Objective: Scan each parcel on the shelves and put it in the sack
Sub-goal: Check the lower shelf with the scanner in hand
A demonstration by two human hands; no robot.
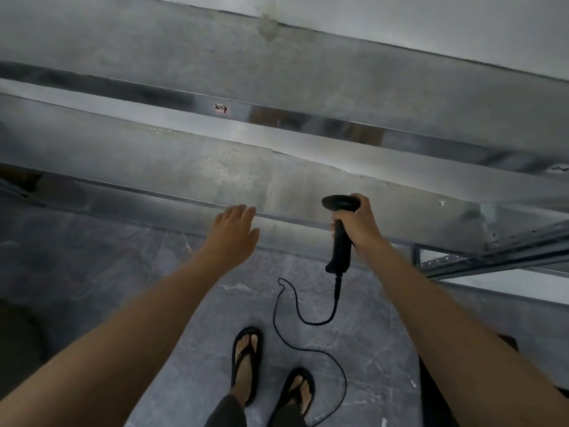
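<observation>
Scanner (340,241) in right grip (361,219), cable (274,315) over floor (92,260), metal shelves (154,149) ahead

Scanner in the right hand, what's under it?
Under the scanner, its black cable loops down over the grey floor near two sandalled feet. The right hand hides part of its handle.

At the shelf's (184,167) front edge, the left hand (229,238) lies left of the scanner (338,229). The scanner's cable (295,340) drops beside the sandals (246,362) on the floor (92,272).
</observation>
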